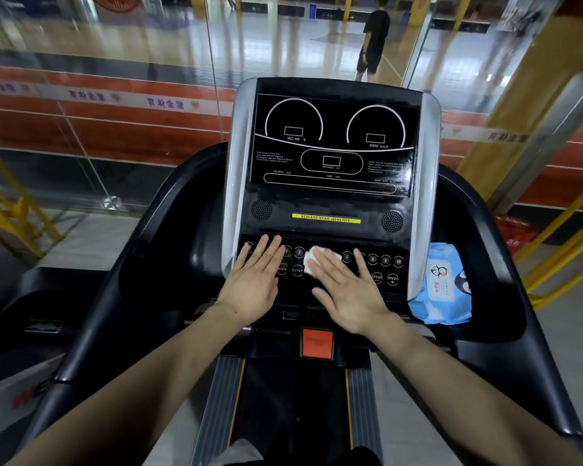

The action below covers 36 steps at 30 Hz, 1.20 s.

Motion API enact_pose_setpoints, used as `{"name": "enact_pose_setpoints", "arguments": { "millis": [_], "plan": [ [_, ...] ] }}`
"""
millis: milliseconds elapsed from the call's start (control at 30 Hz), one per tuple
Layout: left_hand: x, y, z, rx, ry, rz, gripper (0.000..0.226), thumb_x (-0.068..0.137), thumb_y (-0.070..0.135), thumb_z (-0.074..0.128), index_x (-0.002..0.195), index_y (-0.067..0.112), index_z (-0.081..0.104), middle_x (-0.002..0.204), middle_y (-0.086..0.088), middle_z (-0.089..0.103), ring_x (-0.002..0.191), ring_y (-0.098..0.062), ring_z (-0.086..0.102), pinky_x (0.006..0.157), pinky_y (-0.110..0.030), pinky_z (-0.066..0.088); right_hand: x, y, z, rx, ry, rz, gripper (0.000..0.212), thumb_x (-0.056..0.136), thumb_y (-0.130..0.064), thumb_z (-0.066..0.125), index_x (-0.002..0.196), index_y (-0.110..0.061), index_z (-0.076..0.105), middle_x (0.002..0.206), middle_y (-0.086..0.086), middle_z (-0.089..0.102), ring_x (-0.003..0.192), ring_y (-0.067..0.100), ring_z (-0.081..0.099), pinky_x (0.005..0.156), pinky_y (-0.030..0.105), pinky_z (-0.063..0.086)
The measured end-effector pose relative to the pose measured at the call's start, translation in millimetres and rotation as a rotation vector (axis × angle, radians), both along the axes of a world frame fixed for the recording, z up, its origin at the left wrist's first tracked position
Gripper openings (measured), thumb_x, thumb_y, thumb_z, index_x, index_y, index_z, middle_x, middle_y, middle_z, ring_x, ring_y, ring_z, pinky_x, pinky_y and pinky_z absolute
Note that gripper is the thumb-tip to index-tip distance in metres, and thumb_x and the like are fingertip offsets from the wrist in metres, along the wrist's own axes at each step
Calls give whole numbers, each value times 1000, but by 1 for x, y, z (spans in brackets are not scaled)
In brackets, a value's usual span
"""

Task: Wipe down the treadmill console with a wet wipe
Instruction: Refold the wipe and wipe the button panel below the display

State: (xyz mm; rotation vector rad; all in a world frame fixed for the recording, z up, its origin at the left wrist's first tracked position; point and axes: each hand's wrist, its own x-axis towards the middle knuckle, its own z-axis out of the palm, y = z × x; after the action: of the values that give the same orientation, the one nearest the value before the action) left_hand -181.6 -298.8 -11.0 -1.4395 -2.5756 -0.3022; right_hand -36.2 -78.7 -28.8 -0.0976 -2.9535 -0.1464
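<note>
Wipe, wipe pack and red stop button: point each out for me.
Wipe (pixel 311 258), head view, white corner showing past the fingertips.
Wipe pack (pixel 446 285), head view, middle of its label.
Red stop button (pixel 317 344), head view, its centre.

Setting: a gym or sports hall. We stood on a treadmill (pixel 297 398) whose console (pixel 330 146) carried dials marked INCLINE and SPEED, with a yellow strip (pixel 326 218) reading ALWAYS STAY HEALTHY. Beyond it we noted a glass wall (pixel 132 79) and, farther off, a polished court floor (pixel 276 45) where a person (pixel 374 38) in sports clothes walked.
</note>
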Motion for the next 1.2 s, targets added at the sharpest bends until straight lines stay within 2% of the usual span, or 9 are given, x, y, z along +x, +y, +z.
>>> {"name": "enact_pose_setpoints", "arguments": {
  "millis": [133,267,400,567,700,833,1000,1067,1200],
  "plan": [
    [0,-4,1,21,10,22,68,106,27,44,165,13,13,174,0,1,160,-19,-6,130,-45,-2,-16,-10,5,-85,30,-83,64,112,-54,18,169,-26,7,177,-9,-8,162,8,-11,130,57,-6],
    [3,-10,-3,21,-5,48,68,107,28,41,165,14,11,174,0,-1,160,-19,-7,131,-46,-2,4,-25,-13,-82,-98,56,65,111,-55,15,169,-28,6,176,-12,-14,160,6,-18,129,57,-11],
    [6,-14,-8,6,-9,62,67,107,28,39,166,15,8,174,1,-4,160,-19,-10,130,-46,-2,-9,-16,-1,-27,-62,78,64,111,-56,18,169,-30,9,176,-13,-5,162,6,-6,129,58,-10],
    [6,-18,-10,9,2,78,67,107,33,38,166,16,10,174,-2,0,161,-22,-6,130,-52,6,-32,-28,12,-95,-3,-67,67,110,-58,15,169,-26,4,176,-10,-11,161,7,-15,130,56,-9],
    [1,-28,-12,-2,24,116,65,108,40,36,165,15,16,174,-4,5,161,-24,-3,130,-53,10,-10,-46,-16,-67,-49,51,66,111,-56,18,169,-26,15,177,-10,-5,162,8,-9,131,57,-2],
    [-5,-37,-12,3,30,164,67,107,43,36,165,15,16,175,-5,4,161,-25,-2,130,-52,9,-19,-38,-6,-21,-49,68,65,110,-58,15,169,-29,15,176,-12,-1,162,6,-6,131,56,-3],
    [-11,-44,-11,5,25,191,67,107,42,37,165,14,18,175,-7,3,161,-24,-1,130,-53,11,-43,-48,8,-92,-6,-57,66,110,-57,13,168,-26,1,176,-9,-12,161,8,-15,131,52,-7],
    [-13,-47,-11,0,18,203,67,107,42,36,165,15,16,175,-8,1,161,-23,-4,130,-53,11,-38,-55,-1,-102,-19,-9,66,110,-55,16,169,-27,6,177,-9,-10,162,8,-14,131,51,-7],
    [-17,-56,-13,-17,15,218,69,107,44,35,165,13,15,175,-10,2,161,-23,-4,130,-53,12,-25,-55,-15,7,-39,113,66,109,-56,23,168,-27,22,177,-9,5,163,10,1,131,53,-2]
  ]
}}
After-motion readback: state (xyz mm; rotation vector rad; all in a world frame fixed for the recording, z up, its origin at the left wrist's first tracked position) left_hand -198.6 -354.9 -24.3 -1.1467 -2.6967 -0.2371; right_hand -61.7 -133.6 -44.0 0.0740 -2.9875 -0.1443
